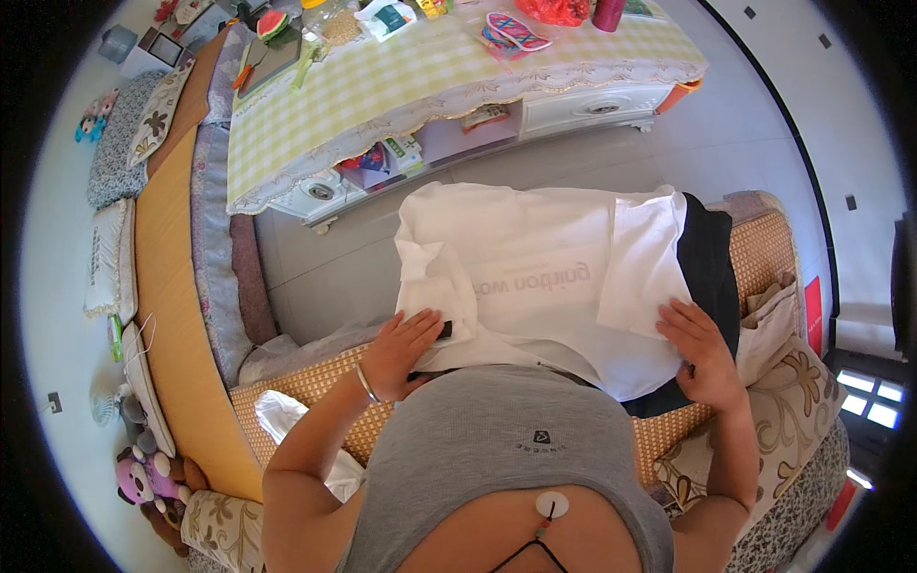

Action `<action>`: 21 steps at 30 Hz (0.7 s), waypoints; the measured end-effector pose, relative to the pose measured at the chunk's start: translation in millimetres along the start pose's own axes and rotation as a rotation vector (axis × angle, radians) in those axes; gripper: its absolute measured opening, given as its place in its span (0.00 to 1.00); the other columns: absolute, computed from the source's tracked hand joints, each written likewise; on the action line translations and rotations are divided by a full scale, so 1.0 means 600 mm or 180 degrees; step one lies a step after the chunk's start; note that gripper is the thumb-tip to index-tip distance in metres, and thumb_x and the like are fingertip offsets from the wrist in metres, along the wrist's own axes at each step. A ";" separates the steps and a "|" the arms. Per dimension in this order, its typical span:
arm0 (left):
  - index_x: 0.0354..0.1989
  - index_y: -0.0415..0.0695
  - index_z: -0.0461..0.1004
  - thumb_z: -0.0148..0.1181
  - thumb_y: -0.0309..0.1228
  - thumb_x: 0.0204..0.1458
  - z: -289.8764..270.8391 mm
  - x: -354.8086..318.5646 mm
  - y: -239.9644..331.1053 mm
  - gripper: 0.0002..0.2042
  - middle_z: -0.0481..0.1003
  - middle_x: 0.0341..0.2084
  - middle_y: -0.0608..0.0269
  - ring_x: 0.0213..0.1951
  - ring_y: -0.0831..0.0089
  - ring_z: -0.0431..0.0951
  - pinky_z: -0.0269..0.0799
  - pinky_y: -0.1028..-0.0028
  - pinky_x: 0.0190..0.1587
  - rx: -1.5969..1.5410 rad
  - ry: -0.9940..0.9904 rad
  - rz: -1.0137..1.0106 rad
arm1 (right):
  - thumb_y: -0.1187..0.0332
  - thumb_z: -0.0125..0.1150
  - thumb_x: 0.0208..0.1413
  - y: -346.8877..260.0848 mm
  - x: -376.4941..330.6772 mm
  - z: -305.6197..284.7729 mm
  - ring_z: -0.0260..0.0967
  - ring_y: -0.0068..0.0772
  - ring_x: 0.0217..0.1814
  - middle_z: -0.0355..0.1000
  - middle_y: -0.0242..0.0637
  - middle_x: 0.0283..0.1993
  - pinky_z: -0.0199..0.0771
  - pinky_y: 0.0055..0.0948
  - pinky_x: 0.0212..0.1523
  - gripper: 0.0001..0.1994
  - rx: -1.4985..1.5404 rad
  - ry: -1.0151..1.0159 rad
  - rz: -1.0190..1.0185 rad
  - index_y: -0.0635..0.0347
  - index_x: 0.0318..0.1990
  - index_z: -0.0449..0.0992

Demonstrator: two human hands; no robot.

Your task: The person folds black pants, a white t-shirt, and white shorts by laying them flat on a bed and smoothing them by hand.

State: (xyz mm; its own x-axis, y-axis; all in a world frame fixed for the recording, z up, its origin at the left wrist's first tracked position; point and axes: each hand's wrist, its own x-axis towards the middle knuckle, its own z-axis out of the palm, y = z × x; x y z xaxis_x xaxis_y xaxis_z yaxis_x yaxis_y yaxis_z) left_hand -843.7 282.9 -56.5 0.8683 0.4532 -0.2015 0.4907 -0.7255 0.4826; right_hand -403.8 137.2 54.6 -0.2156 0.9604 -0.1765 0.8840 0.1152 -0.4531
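Note:
A white T-shirt (pixel 535 229) lies spread in front of me, with its sleeves folded in over the body. Faint printing shows through the cloth. Under its right side is a black piece of clothing (pixel 707 263). My left hand (pixel 406 346) rests on the folded left sleeve, fingers stretched out flat beside a small black patch. At the right edge, my right hand (pixel 702 353) lies with extended fingers on the other sleeve, its thumb lower down near the black cloth. Neither hand visibly grips anything.
A long table (pixel 382 105) with a yellow checked cloth stands ahead, bearing a watermelon piece (pixel 272 24), a jar (pixel 334 24) and flip-flops (pixel 516 31). I sit on a woven mat (pixel 334 420). A white cloth (pixel 280 413) lies at left, a patterned cushion (pixel 793 401) at right.

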 end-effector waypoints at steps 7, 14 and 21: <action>0.58 0.41 0.61 0.59 0.25 0.39 0.032 0.035 0.008 0.32 0.59 0.61 0.54 0.64 0.58 0.58 0.57 0.59 0.60 0.0507 0.0222 -0.0105 | 0.84 0.52 0.28 0.038 -0.015 0.021 0.51 0.50 0.69 0.57 0.43 0.66 0.51 0.45 0.66 0.36 -0.0883 0.0224 0.0042 0.56 0.55 0.69; 0.42 0.44 0.73 0.54 0.22 0.40 0.029 0.038 -0.031 0.16 0.72 0.48 0.61 0.56 0.61 0.68 0.62 0.60 0.55 -0.0071 0.0228 0.0184 | 0.81 0.58 0.34 0.073 0.003 0.013 0.56 0.48 0.66 0.64 0.42 0.61 0.49 0.44 0.66 0.28 0.0868 0.0405 -0.0333 0.56 0.51 0.74; 0.25 0.46 0.72 0.55 0.26 0.36 -0.060 0.059 -0.024 0.06 0.75 0.32 0.69 0.41 0.66 0.72 0.65 0.65 0.42 0.0890 0.0672 0.0582 | 0.80 0.60 0.37 0.079 0.025 -0.039 0.59 0.38 0.65 0.69 0.38 0.57 0.44 0.43 0.68 0.26 0.1399 -0.0378 -0.0269 0.56 0.50 0.75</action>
State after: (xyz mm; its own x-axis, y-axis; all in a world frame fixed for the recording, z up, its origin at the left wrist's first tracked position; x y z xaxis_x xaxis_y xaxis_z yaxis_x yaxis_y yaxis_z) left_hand -822.8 328.1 -39.9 0.9235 0.3789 0.0601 0.3554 -0.9040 0.2377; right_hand -355.4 163.1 51.2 -0.3481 0.9136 -0.2103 0.6070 0.0487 -0.7932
